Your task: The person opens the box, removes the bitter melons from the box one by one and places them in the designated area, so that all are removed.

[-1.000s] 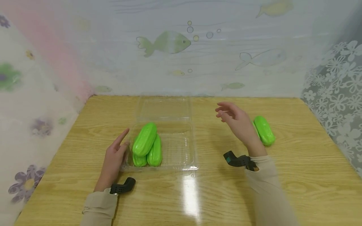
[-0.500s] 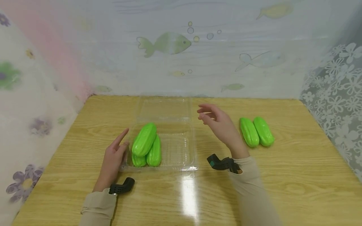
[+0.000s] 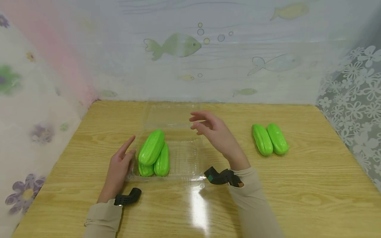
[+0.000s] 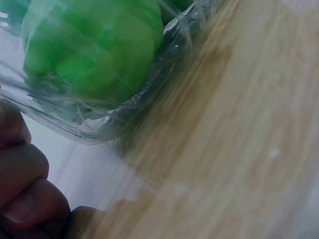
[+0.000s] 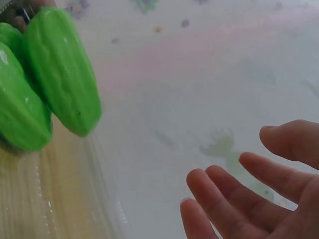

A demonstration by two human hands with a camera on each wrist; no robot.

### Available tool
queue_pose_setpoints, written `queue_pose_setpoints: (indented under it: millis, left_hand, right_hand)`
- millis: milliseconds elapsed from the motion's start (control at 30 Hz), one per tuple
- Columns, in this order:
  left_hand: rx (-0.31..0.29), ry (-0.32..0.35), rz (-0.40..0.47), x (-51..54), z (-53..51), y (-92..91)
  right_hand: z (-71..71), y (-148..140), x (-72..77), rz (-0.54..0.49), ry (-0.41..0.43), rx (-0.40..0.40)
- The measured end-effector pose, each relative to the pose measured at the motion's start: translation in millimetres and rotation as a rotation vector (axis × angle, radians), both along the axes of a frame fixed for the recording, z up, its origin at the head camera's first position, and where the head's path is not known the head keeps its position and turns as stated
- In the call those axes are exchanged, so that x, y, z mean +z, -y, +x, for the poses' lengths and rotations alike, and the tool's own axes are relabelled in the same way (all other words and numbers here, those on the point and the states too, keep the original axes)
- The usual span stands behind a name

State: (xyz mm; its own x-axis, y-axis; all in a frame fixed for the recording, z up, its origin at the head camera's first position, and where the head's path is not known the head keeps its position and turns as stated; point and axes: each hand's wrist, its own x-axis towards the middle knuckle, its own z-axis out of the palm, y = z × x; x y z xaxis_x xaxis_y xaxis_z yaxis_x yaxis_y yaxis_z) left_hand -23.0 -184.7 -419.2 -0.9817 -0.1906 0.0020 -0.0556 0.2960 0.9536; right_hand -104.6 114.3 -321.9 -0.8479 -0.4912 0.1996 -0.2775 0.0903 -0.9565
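Left hand (image 3: pixel 119 162) right there at clear container's (image 3: pixel 184 162) left rim, index finger straight, grip hard to tell! Right hand (image 3: pixel 215 135) up near container's right side, free, fingers loosely bent. Lid (image 3: pixel 172 114) laid back toward worktop's (image 3: pixel 321 172) back edge. Three green gourds (image 3: pixel 151 147) in container's left half, one atop two. Two spare gourds (image 3: pixel 262 139) side by side, nearer worktop's right edge.

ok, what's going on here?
A person's left hand is at the left edge of an open clear container; the right hand hangs over its right side, holding nothing. Three green vegetable-like pieces are piled in the container's left part. Two more green pieces lie side by side on the table, further right.
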Motion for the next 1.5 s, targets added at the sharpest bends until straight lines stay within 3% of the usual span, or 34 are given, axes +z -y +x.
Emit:
queue_pose_setpoints:
  millis: [133,433,700,1000,1333,1500]
  left_hand:
    - [-0.008,-0.004,0.003,0.3,-5.7,2.8]
    - [-0.012,0.000,0.007,-1.8,-15.0,6.2]
    - [-0.007,0.014,0.021,-6.0,-23.8,9.7]
    - [-0.041,0.017,0.027,-5.3,-35.3,15.9]
    - [-0.047,0.041,0.049,-4.6,-38.0,17.2]
    - [-0.050,0.034,0.042,-5.2,-39.9,18.2]
  right_hand:
    - [-3.9,11.4,-4.5,0.042,-0.013,0.006]
    - [-2.1,42.1,-14.2,0.342,-0.108,0.022]
    - [-0.6,71.9,-21.3,0.321,-0.072,0.050]
    - [3.1,100.9,-26.5,0.438,-0.103,-0.003]
    - [11.4,116.5,-38.8,0.526,-0.109,0.035]
    - [10.8,120.2,-41.8,0.516,-0.117,0.033]
